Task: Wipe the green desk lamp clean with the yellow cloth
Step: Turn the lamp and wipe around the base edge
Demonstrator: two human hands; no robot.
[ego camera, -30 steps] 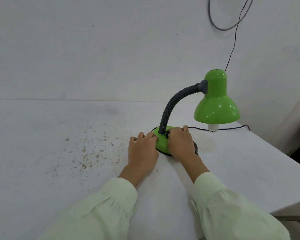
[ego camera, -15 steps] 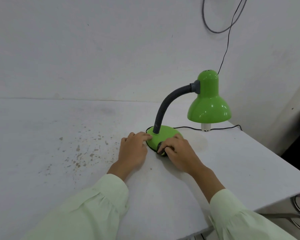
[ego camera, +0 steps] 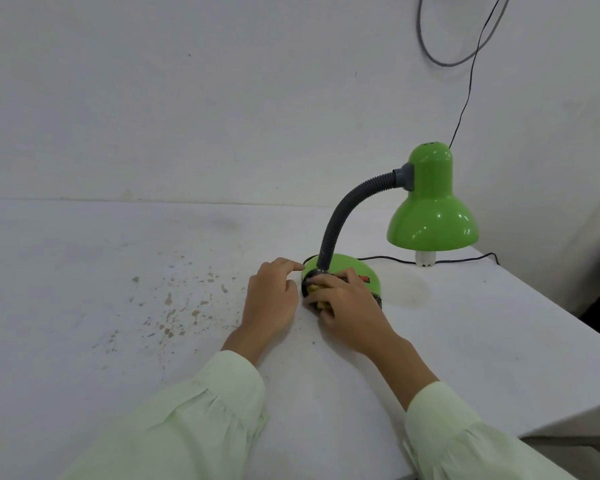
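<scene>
The green desk lamp stands on the white table, with its round base (ego camera: 355,268) in the middle, a grey flexible neck (ego camera: 343,216) and a glossy green shade (ego camera: 432,216) bent down to the right. My right hand (ego camera: 347,306) grips the yellow cloth (ego camera: 321,304), bunched under the fingers, and presses it on the front left edge of the base. Only small bits of the cloth show. My left hand (ego camera: 271,296) rests on the table beside the base, its forefinger touching the base's left rim.
The white table (ego camera: 118,306) has brown specks left of the hands; its right edge (ego camera: 551,327) runs close past the lamp. A black cord (ego camera: 465,259) trails from the base behind the shade and up the wall. A wall stands just behind.
My right hand slid from the top of the base down to its front left edge, and the base's right side with a red mark now shows. The left hand stayed beside the base.
</scene>
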